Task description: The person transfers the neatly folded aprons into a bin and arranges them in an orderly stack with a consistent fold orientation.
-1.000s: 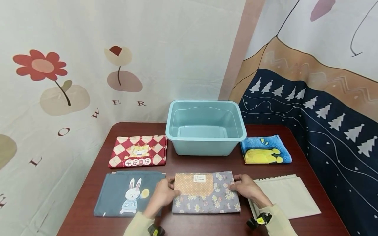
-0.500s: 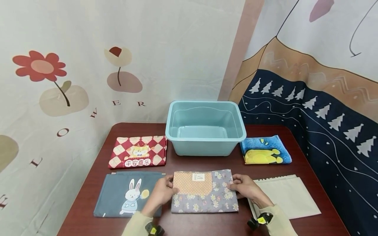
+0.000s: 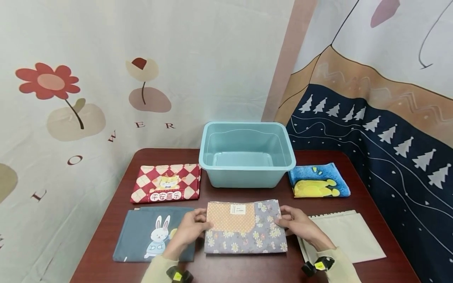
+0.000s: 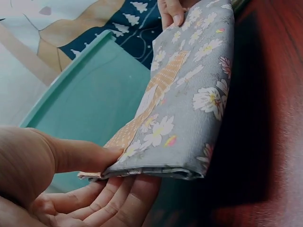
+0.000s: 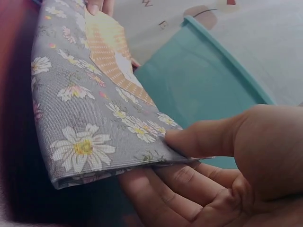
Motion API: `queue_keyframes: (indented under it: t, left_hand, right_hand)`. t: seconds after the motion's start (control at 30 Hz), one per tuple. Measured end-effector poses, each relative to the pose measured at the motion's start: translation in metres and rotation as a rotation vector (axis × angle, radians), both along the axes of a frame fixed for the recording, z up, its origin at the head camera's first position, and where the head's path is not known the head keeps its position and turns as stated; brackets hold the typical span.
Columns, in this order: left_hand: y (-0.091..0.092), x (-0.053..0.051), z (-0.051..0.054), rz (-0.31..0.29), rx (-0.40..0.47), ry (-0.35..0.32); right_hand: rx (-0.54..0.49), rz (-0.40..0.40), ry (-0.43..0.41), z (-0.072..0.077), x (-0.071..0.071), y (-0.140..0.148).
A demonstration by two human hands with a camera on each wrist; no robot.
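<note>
A folded grey floral cloth [image 3: 246,241] with an orange dotted patch and a white label is held up between both hands. My left hand [image 3: 191,228] pinches its left edge, thumb on top and fingers [image 4: 139,196] underneath. At the right edge, my right hand [image 3: 301,224] grips it the same way, with the fingers [image 5: 189,189] below. Both wrist views show the cloth tilted and raised off the table, a dark shadow under it. Behind it stands a light blue plastic basin [image 3: 247,179] with nothing in it.
Several other folded cloths lie on the dark red table [image 3: 244,271]: a red checked one [image 3: 141,182], a blue-grey rabbit one [image 3: 132,236], a blue and yellow one [image 3: 318,188] and a cream one [image 3: 350,236]. Printed curtains hang behind and at the right.
Both hands have raised the floral cloth slightly, and its far edge has moved up toward the basin. The basin and the other cloths have stayed in place.
</note>
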State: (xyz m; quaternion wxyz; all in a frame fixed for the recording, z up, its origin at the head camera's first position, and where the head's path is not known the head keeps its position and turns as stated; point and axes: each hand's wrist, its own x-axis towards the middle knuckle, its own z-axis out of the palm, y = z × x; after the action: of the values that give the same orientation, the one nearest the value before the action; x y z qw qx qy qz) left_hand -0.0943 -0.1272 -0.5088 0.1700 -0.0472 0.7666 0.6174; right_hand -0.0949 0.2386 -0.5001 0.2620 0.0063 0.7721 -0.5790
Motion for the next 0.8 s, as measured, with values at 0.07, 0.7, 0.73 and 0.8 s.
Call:
queue_keyframes:
  t: [0.07,0.7,0.73,0.8]
  left_hand:
    - [-0.001,0.0,0.004,0.006,0.014,0.009]
    - [-0.012,-0.008,0.045,-0.012,0.08,0.019]
    - [-0.012,-0.008,0.047,-0.015,0.084,0.024]
    - [-0.013,-0.009,0.049,-0.019,0.098,0.034]
  right_hand:
    - [0.007,-0.009,0.006,0.005,0.0,0.001]
    - [-0.072,0.04,0.041,0.046,-0.006,0.007]
    - [-0.074,0.047,0.042,0.048,-0.006,0.008]
    - [-0.08,0.054,0.041,0.05,-0.008,0.008]
